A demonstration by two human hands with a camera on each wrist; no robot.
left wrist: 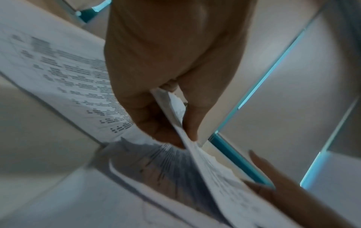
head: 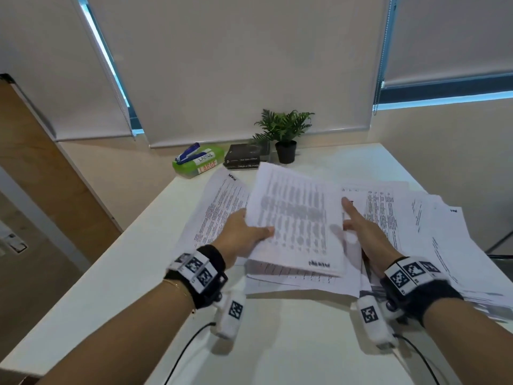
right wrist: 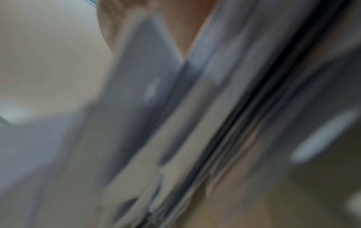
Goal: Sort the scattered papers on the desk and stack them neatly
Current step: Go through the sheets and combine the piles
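Printed white papers lie spread across the white desk, overlapping in a loose heap. My left hand pinches a thin sheaf of sheets at its left edge, thumb on top, and holds it tilted above the heap. In the left wrist view the thumb and fingers clamp the sheaf's edge. My right hand lies at the sheaf's right edge with the index finger straight and pointing away over the papers. The right wrist view is a blur of paper edges.
At the desk's far edge stand a small potted plant, a stack of dark books and a green box marked LARGE with a blue stapler on it. Window blinds hang behind. A wooden panel stands left.
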